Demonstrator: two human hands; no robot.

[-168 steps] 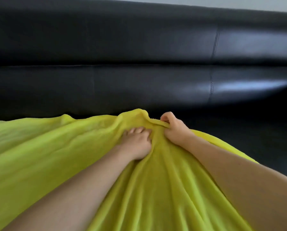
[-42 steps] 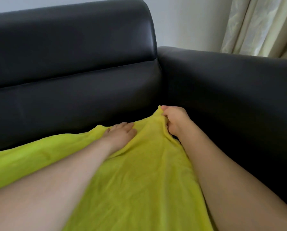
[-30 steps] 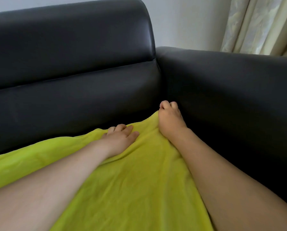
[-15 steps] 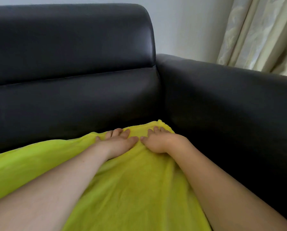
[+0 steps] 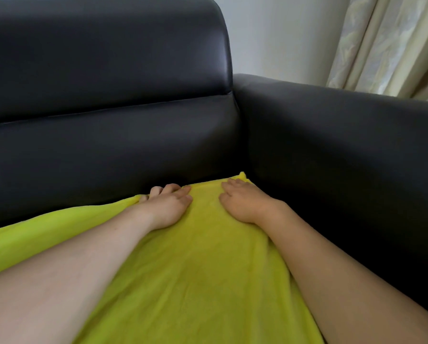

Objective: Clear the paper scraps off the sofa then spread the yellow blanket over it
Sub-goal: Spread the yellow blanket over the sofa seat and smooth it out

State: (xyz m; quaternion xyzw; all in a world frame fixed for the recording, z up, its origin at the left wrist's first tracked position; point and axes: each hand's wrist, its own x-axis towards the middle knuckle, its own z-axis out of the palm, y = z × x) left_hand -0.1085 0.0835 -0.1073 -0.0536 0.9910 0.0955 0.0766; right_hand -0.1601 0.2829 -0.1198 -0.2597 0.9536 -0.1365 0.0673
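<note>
Lying flat on the seat of the black leather sofa (image 5: 108,150), the yellow blanket (image 5: 203,269) runs its long axis from 6 o'clock up toward 12, its far corner pointing into the nook where backrest meets armrest (image 5: 344,145) at about 1 o'clock. Both hands press palm-down on its far edge with fingers straight and holding nothing: the left hand (image 5: 168,207) at 11 o'clock, the right hand (image 5: 242,202) just beside it. A cream curtain (image 5: 391,43) hangs at 2 o'clock.

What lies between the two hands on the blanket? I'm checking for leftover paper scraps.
Only bare yellow blanket shows between the left hand and right hand in the head view; no scraps.
</note>
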